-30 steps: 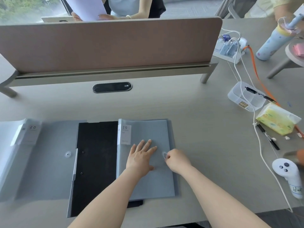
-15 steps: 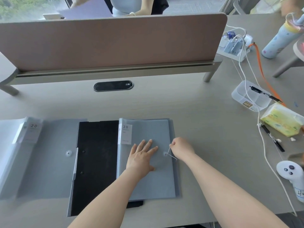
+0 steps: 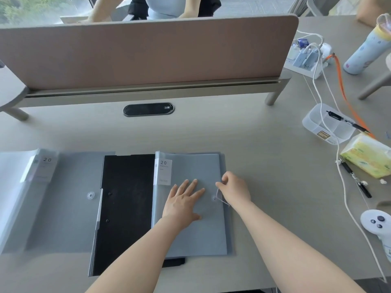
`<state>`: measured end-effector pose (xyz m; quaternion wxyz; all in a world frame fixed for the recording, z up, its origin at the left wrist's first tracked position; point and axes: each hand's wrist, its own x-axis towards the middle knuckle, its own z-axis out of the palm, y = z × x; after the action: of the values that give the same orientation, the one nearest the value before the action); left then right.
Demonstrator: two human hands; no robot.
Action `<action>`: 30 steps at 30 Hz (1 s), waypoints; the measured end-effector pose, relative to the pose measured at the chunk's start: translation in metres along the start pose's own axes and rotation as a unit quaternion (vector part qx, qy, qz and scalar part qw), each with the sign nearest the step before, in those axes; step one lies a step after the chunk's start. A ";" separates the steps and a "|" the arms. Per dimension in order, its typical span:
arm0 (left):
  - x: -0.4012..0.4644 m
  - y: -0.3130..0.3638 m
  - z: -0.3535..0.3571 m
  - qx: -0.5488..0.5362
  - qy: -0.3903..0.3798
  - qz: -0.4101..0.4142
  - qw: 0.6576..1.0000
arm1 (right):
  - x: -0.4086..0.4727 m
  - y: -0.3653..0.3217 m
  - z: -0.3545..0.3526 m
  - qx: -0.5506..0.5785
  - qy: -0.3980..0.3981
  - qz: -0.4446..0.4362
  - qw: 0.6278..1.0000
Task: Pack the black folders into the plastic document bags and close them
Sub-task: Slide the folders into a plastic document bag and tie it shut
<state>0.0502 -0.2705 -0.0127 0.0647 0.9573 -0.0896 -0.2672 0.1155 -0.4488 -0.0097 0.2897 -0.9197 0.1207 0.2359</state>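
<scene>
A grey translucent document bag [image 3: 196, 235] lies in front of me, labelled "20" at its top left. My left hand [image 3: 185, 201] presses flat on it with fingers spread. My right hand [image 3: 233, 190] pinches the thin closure string [image 3: 222, 199] that runs from the round button [image 3: 214, 198] near the bag's right edge. A black folder [image 3: 127, 208] lies to the left, partly under this bag. Another grey bag [image 3: 63, 208] with a round button [image 3: 91, 195] lies further left.
A brown divider panel [image 3: 148, 53] crosses the desk behind the bags. On the right are a clear tray [image 3: 325, 127] with a pen, a tissue pack [image 3: 368, 159], white cables, a white controller [image 3: 376, 225], a power strip and a bottle [image 3: 368, 47]. A person sits beyond the divider.
My right hand has lifted away from the button, up and to the right, drawing the string out with it. My left hand stays pressed flat on the bag.
</scene>
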 end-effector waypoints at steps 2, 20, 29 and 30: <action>-0.001 -0.002 -0.001 0.002 -0.001 0.001 1.000 | -0.002 0.006 -0.008 0.035 0.034 0.019 0.999; -0.030 -0.046 -0.016 -0.381 0.154 -0.377 0.830 | -0.021 0.007 -0.012 0.122 -0.026 0.105 0.987; -0.027 -0.057 -0.026 -0.529 0.142 -0.383 0.744 | -0.015 0.009 -0.009 0.168 -0.050 0.154 0.972; -0.029 -0.056 -0.028 -0.542 0.154 -0.382 0.733 | -0.014 0.010 -0.008 0.169 -0.059 0.155 0.971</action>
<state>0.0478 -0.2079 0.0159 0.4781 0.7417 0.4546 -0.1213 0.1033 -0.4602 -0.0016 0.4076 -0.8118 0.2827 0.3082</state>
